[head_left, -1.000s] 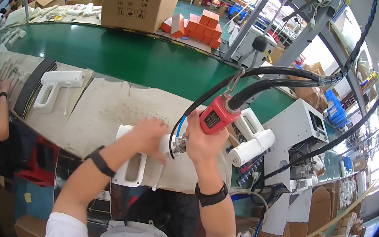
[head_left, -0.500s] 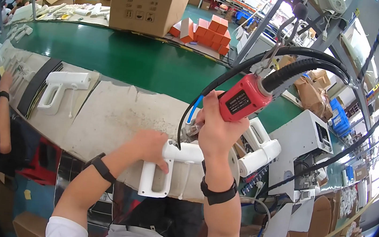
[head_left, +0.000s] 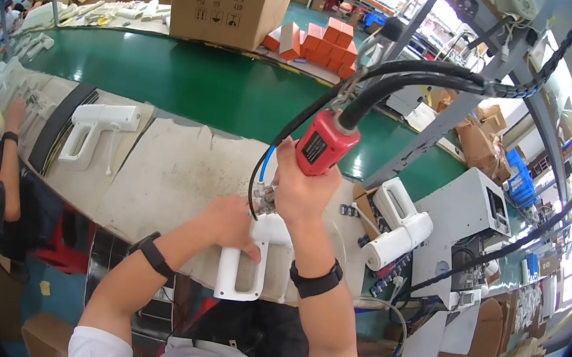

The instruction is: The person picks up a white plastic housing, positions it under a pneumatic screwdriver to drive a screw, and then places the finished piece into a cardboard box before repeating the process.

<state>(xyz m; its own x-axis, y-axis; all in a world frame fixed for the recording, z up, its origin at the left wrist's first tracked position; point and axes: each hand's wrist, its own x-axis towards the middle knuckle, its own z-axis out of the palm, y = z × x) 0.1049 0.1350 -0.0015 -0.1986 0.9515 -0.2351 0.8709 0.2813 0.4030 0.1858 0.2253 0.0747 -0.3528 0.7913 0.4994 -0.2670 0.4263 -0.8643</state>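
Left hand (head_left: 229,225) had fingers wrapped round the barrel end of the white gun-shaped housing (head_left: 272,230), probably to stop it shifting on the beige bench cover (head_left: 157,180). Right hand (head_left: 304,191) gripped the red tool (head_left: 327,144), hung from a metal hook (head_left: 344,96), likely for weight. Tip contact: couldn't tell.

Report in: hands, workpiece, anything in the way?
Right hand gripping red tool. Left hand holding white gun-shaped housing on beige worktop. Thin black hose dangling close by left hand.
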